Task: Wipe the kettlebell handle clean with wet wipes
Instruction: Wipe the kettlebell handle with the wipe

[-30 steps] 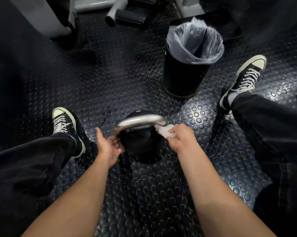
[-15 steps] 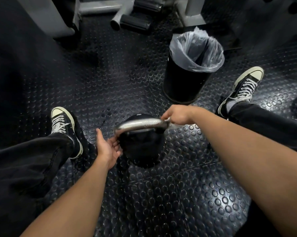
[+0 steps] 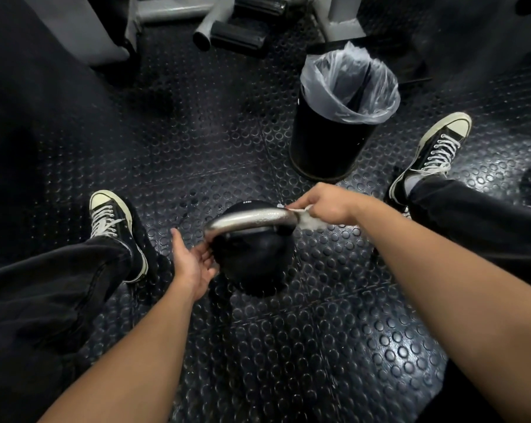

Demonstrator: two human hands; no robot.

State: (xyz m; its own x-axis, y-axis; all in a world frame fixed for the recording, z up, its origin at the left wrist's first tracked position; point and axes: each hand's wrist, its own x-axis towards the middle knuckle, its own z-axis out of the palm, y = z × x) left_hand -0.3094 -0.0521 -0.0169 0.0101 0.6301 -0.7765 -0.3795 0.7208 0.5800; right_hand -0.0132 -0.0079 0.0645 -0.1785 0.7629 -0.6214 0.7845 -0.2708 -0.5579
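A black kettlebell (image 3: 255,264) stands on the studded rubber floor between my feet. Its shiny metal handle (image 3: 249,219) arches across the top. My right hand (image 3: 325,204) pinches a white wet wipe (image 3: 307,219) against the right end of the handle. My left hand (image 3: 192,261) rests against the kettlebell's left side just below the handle's left end, fingers spread and palm up.
A black bin with a clear plastic liner (image 3: 337,117) stands just beyond the kettlebell to the right. My sneakers (image 3: 113,221) (image 3: 435,151) flank the kettlebell. Grey gym machine parts and black rollers (image 3: 236,35) lie at the far edge.
My right hand has swung from the near side of the handle's right end to its far side, arm now coming in from the right, wipe still on the handle. The left hand stayed put.
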